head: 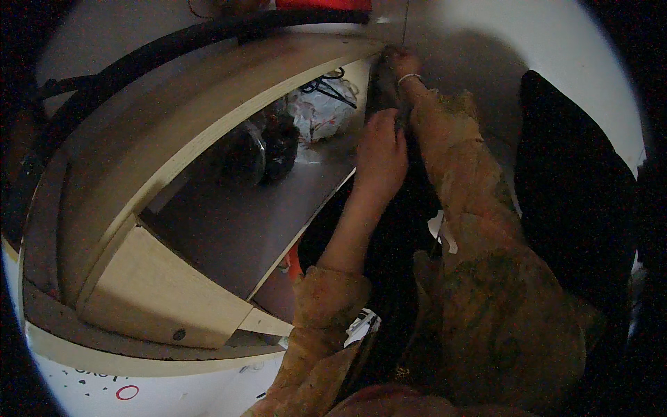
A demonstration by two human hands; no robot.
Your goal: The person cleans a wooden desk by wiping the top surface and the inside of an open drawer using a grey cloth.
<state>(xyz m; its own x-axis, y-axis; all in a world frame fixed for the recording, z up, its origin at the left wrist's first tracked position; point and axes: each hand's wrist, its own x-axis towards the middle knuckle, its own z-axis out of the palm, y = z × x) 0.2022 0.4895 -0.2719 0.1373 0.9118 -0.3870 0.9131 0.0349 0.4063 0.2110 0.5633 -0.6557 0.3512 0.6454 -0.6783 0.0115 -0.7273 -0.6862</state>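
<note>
My right hand (405, 65), with a thin pale band at its wrist, is at the far right corner of a wooden shelf unit (172, 266). It grips the upper end of a dark grey, cloth-like item (383, 86). Nearer to me, my left hand (383, 151) has its fingers curled at the lower part of that item. Dim light hides the fingertips and the item's exact kind. Inside the open compartment beside my hands lie a crumpled white plastic bag (320, 114), a black cord (333, 91) and a dark plastic bag (279, 140).
A thick black tube-like bar (172, 49) curves along the unit's far side. Something red (323, 5) sits beyond it. A pale wall (573, 36) rises at the right, with a large dark shape (568, 172) before it. At lower left is a white printed surface (156, 391).
</note>
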